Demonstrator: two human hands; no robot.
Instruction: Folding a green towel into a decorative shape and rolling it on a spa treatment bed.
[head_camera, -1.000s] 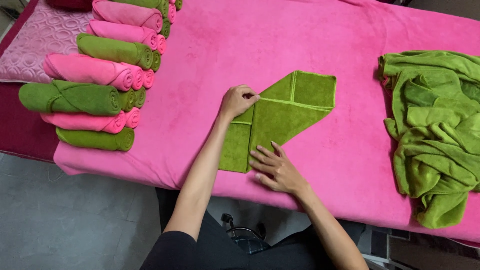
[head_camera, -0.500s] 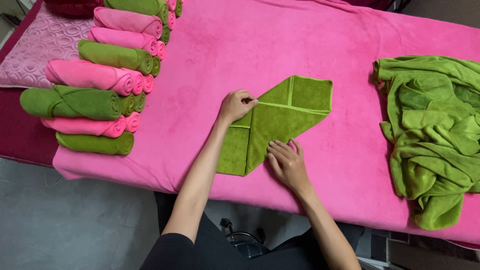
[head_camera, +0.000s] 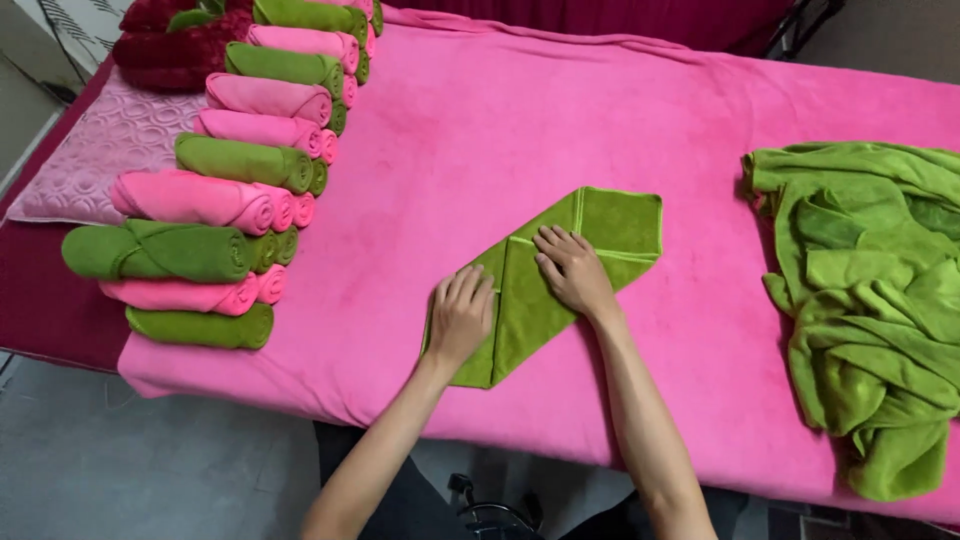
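Observation:
A green towel (head_camera: 610, 225), folded into a pointed shape, lies flat on the pink-covered table (head_camera: 480, 140) near its front edge. My left hand (head_camera: 460, 315) rests palm down on the towel's left edge, fingers together and flat. My right hand (head_camera: 570, 270) presses flat on the towel's middle, fingertips at the fold line. Neither hand grips anything.
Rolled pink and green towels (head_camera: 220, 200) are stacked in rows at the table's left end, beside a quilted pink pad (head_camera: 90, 160). A heap of loose green towels (head_camera: 870, 300) lies at the right. Dark red cloth (head_camera: 170, 45) sits at the far left corner.
My left hand slid down from the towel's upper fold to its left edge. My right hand moved up from the lower part to the middle fold line.

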